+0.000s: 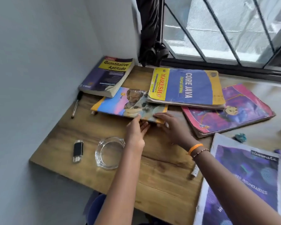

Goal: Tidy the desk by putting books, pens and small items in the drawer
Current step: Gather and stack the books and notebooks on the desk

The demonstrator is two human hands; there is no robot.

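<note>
- The notebook (128, 103) with the blue and pink cover lies on the wooden desk (161, 161), right in front of both hands; its far right corner is under the Core Java book (185, 86).
- The left hand (135, 133) has its thumb on the near edge of the cover and its fingers reach under this edge, so it seems to pinch the notebook there.
- The right hand (172, 127) lies flat with straight fingers on the near right corner of the notebook; it presses and does not grip.
- Both forearms come from below in the picture and meet at the notebook, the right wrist with an orange band.
- Risk, as I judge it: if the notebook is pulled out fast, the Core Java book on top can be dragged along and slide onto the pink book (230, 109), which is to the right of the right hand.
- A thin notebook held only at one edge can bend and slip from the fingers.
- To the left of the left hand are a glass ashtray (109, 152) and a black lighter (78, 151); a low left elbow could push them toward the desk edge.
- Farther left a pen (75, 108) lies near the wall, beside the thick Quantitative Aptitude book (106, 77).
- No drawer can be seen.
</note>
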